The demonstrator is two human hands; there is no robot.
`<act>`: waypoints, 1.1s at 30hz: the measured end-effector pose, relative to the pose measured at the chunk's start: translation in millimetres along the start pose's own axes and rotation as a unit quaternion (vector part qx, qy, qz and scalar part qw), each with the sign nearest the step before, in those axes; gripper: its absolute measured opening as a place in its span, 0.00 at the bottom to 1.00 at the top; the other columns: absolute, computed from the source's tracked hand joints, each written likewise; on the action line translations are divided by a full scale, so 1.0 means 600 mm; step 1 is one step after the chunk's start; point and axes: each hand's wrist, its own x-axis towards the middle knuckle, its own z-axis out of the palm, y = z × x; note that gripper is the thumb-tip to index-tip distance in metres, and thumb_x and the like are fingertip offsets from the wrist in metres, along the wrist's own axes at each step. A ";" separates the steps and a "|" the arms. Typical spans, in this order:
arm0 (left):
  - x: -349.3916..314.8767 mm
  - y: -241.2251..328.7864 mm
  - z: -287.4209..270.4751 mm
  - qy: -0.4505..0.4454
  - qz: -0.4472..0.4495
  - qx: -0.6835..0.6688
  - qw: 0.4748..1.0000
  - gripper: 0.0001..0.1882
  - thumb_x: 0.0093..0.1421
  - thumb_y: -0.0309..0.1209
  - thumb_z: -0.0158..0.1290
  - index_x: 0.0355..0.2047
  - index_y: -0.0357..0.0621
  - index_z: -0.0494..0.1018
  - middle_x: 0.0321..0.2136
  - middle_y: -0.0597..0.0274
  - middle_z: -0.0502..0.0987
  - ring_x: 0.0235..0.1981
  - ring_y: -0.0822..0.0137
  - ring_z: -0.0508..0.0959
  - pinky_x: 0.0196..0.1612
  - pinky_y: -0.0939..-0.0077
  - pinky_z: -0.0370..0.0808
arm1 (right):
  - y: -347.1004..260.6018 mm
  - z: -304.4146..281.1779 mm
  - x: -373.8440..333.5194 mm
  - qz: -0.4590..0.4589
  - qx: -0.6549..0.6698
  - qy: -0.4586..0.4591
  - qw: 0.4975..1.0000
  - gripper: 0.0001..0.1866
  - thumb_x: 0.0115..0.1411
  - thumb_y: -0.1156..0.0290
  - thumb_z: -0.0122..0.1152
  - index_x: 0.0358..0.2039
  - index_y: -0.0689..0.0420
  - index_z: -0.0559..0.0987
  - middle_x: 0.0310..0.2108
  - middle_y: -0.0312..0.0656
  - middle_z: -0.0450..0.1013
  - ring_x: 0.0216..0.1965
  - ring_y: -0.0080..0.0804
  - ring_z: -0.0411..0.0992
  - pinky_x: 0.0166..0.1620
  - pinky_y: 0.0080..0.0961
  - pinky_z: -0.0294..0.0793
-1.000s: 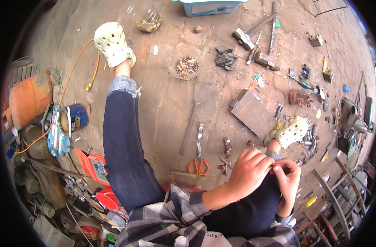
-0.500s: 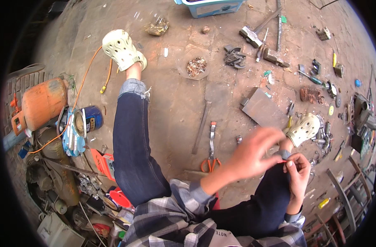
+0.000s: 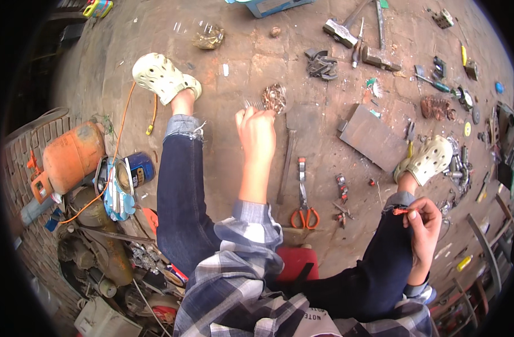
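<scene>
In the middle, my left hand (image 3: pixel 256 132) reaches forward, its fingers closed on the near edge of a clear plastic tub (image 3: pixel 254 104). Small copper-coloured bits (image 3: pixel 275 96) lie in it, and it looks tilted. At the right, my right hand (image 3: pixel 423 227) pinches a small red piece (image 3: pixel 400 212) between thumb and forefinger, just above my right trouser leg. What that piece is cannot be made out. Between the two hands, orange-handled scissors (image 3: pixel 305 217) rest on the ground. A small red and black part (image 3: pixel 341 188) lies to their right.
A flat metal plate (image 3: pixel 370 137) sits left of my right shoe. Beyond it are a hammer (image 3: pixel 340 33) and a second hammer (image 3: pixel 380 58). An orange gas cylinder (image 3: pixel 74 151) and a blue can (image 3: pixel 140 168) stand at the left. Metal scrap (image 3: pixel 459 168) crowds the right side.
My left hand has swung from beside my right hand out to the clear tub and taken hold of it. The tub has come slightly nearer. My right hand still holds the red piece.
</scene>
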 end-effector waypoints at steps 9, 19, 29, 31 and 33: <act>0.009 -0.011 -0.060 -0.110 -0.103 -0.220 0.964 0.16 0.57 0.21 0.45 0.46 0.30 0.71 0.43 0.40 0.75 0.47 0.46 0.74 0.50 0.61 0.70 | -0.002 0.000 0.007 0.007 0.001 -0.024 1.000 0.12 0.57 0.67 0.63 0.28 0.63 0.73 0.20 0.35 0.70 0.22 0.17 0.67 0.28 0.13 0.65; 0.096 -0.028 0.059 -0.394 -0.075 -0.018 0.916 0.17 0.57 0.23 0.41 0.45 0.27 0.70 0.45 0.33 0.72 0.51 0.43 0.71 0.54 0.59 0.67 | 0.001 -0.003 0.002 0.018 0.035 -0.021 0.999 0.11 0.57 0.69 0.64 0.28 0.63 0.73 0.21 0.35 0.71 0.23 0.17 0.67 0.28 0.14 0.66; 0.106 -0.033 0.093 -0.324 -0.009 0.085 0.942 0.11 0.51 0.20 0.47 0.34 0.30 0.75 0.35 0.36 0.76 0.42 0.43 0.77 0.46 0.57 0.73 | -0.002 -0.004 0.002 0.015 0.058 -0.026 0.998 0.10 0.57 0.71 0.63 0.28 0.63 0.73 0.21 0.35 0.71 0.22 0.17 0.67 0.28 0.14 0.65; 0.097 -0.032 0.088 -0.291 -0.001 0.099 0.952 0.09 0.51 0.20 0.48 0.31 0.33 0.77 0.33 0.39 0.77 0.39 0.45 0.78 0.44 0.57 0.75 | 0.002 -0.004 0.004 0.013 0.054 -0.033 0.998 0.10 0.57 0.71 0.63 0.28 0.63 0.73 0.21 0.35 0.71 0.22 0.17 0.66 0.28 0.14 0.65; 0.100 -0.021 0.071 -0.319 -0.018 0.121 0.940 0.10 0.52 0.20 0.48 0.32 0.34 0.77 0.34 0.40 0.77 0.40 0.46 0.78 0.44 0.57 0.75 | 0.004 -0.003 0.004 0.014 0.052 -0.031 0.998 0.10 0.57 0.71 0.63 0.28 0.63 0.73 0.21 0.35 0.70 0.22 0.17 0.66 0.27 0.14 0.65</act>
